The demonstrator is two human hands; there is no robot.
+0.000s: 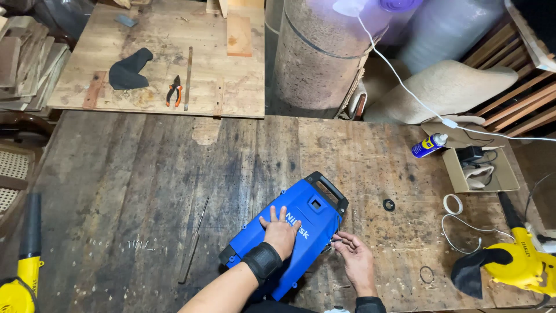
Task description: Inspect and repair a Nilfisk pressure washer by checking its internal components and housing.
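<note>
Left hand pressed flat, fingers spread, on the broad face of the blue machine casing, closed on nothing; evidently placed so to pin the casing against the dark wooden table. Right hand just to the right of that palm, at the casing's right edge, fingertips pinched narrowly on thin wires coming out of the seam; presumably held so because the wires are too fine for a fuller grasp. Casing lying on its back, tilted diagonally, black handle at the far end, away from the palm. Beyond the right hand: black rubber ring, second thin ring, white cord, yellow power tool, blue spray can and open cardboard box. Left of the pressing hand: long thin metal rod and small row of screws, set aside well apart from the casing. Far beyond, on a paler board: orange-handled pliers and dark cloth. Near end of casing hidden under the left forearm; exact number and attachment of the wires too small to tell; second yellow tool cut off at the left frame edge.
</note>
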